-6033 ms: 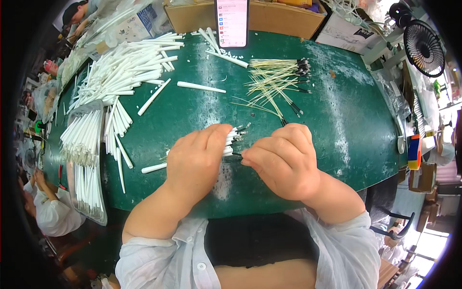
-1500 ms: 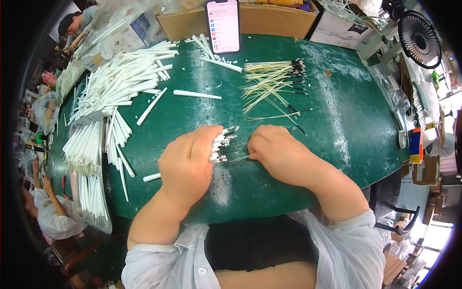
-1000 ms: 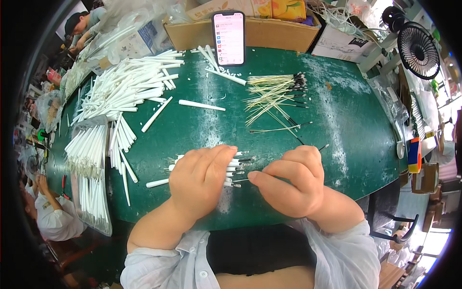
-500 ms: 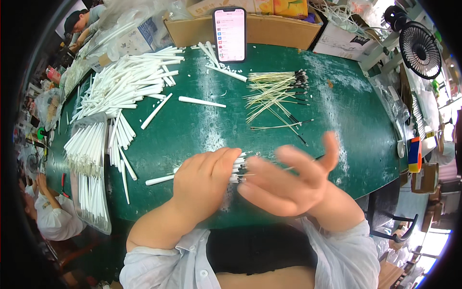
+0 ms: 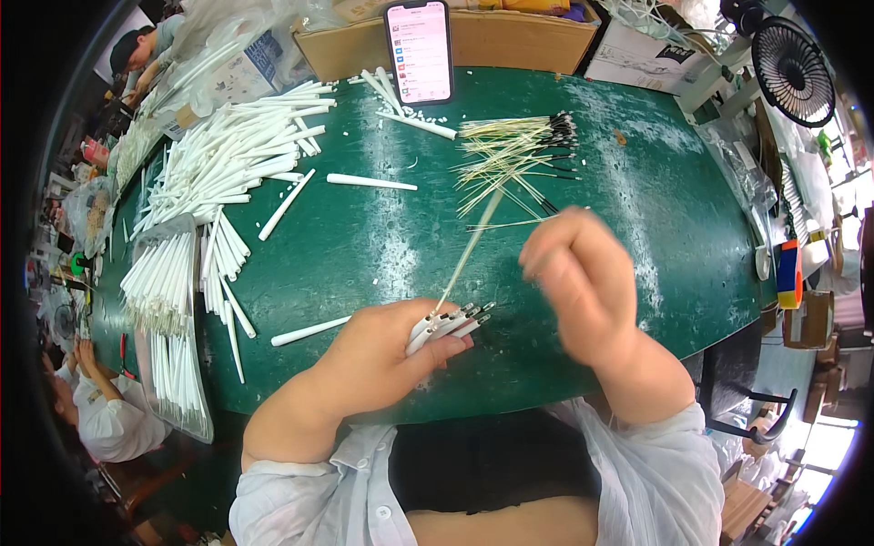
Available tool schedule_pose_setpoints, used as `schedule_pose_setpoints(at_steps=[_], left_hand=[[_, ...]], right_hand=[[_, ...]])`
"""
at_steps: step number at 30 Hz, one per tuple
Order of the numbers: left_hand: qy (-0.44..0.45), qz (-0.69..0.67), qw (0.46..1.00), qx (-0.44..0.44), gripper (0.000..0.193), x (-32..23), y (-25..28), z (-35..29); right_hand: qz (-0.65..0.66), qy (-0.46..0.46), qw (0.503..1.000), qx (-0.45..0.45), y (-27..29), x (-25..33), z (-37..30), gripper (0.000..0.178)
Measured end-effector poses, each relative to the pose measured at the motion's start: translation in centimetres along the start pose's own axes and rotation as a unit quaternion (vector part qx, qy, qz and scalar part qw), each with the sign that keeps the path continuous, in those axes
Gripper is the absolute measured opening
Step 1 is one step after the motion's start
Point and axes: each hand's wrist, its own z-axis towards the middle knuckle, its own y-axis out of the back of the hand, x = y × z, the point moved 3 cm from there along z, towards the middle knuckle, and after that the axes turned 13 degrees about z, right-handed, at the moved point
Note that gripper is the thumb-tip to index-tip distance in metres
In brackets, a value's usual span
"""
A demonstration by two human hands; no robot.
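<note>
My left hand is closed round several white tapered tubes, their open ends toward the right. Dark tips show in some of those ends. From the bundle a thin pale-yellow wire, blurred, slants up toward the wire pile. My right hand is raised to the right of the bundle, apart from it. Its fingers look bent but are smeared by motion, and whether they hold anything is hidden. Beyond it lies a pile of pale-yellow wires with black ends. One loose white tube rests beside my left hand.
A large heap of white tubes covers the table's far left, with a clear tray of tubes nearer me. A phone leans on a cardboard box. A black fan stands far right. Other people work at the left.
My left hand has turned, so the tube ends now show. My right hand has moved from beside the tubes up and to the right, its spread fingers now bent. The view has shifted slightly.
</note>
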Motion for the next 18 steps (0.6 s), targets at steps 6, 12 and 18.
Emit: schedule_pose_setpoints(at_steps=[6,12,18], left_hand=[[-0.027,0.066,0.997,0.029,0.021,0.1,-0.5,0.0],[0.025,-0.041,0.992,0.118,0.022,-0.6,-0.4,0.0],[0.032,-0.102,0.981,0.163,0.022,-0.3,-0.4,0.0]], right_hand=[[0.298,-0.022,0.945,-0.133,-0.7,-0.3,1.4,0.053],[0.018,0.153,0.986,0.058,-1.5,0.5,-0.2,0.035],[0.113,0.156,0.981,-0.035,-0.8,-1.0,-0.1,0.021]])
